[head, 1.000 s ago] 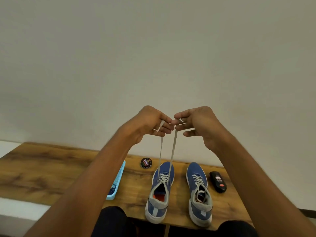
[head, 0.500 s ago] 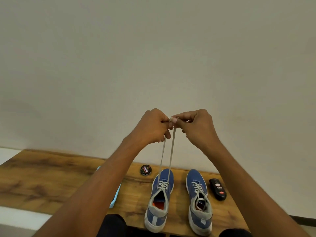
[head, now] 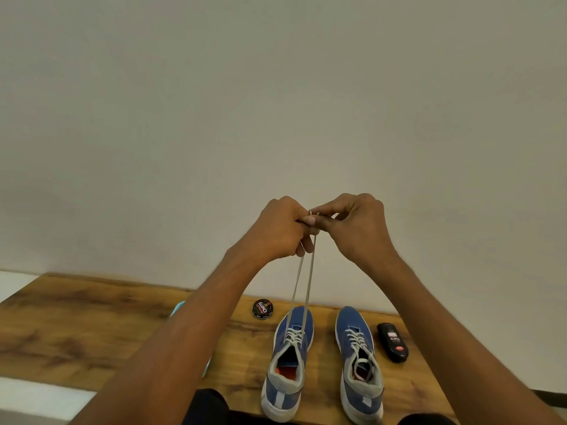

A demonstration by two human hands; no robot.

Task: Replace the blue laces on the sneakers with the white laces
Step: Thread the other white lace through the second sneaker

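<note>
Head view: I see both hands raised together above the counter (head: 61,329), in front of a plain wall. My left grip (head: 277,231) is curled around one end of the white lace (head: 309,280), and my right grip (head: 357,227) pinches the other end between thumb and forefinger; the fingertips of the two hands touch where the lace tips poke up. The two strands run down taut, close together, to the eyelets of the left sneaker (head: 288,363), which stands on the counter with its toe toward the wall. The right sneaker (head: 359,366) sits just beside it, already threaded with white lace. A small round tin (head: 262,308) lies near the left sneaker's toe, a black bottle (head: 392,342) lies beside the right sneaker, and a light blue item (head: 178,309) is mostly hidden behind my left forearm.
</note>
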